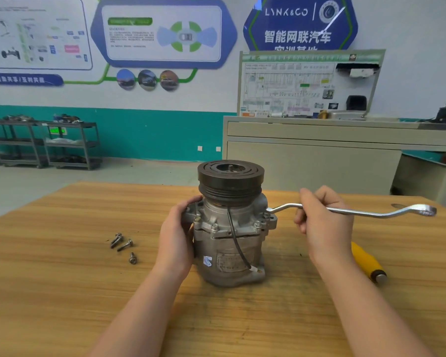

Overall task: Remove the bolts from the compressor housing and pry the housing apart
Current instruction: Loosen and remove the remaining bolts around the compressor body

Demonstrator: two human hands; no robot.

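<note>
Compressor (229,228) stands upright at frame centre on the wooden counter (62,292), black pulley (230,180) on top, black wire (236,238) running down its front. Left hand (177,235) wraps the housing's left side, fingers curled round the flange. Right hand (322,222), right of centre, grips the shaft of a silver offset ring wrench (371,213); the wrench's near end sits at the housing's upper right flange, on or at a bolt there, contact not clear. Several bolts (257,224) seated in the flange. Three loose bolts (124,246) lie on the counter left of the compressor. Yellow-handled tool (367,262) lies at right, mostly behind the right forearm.
</note>
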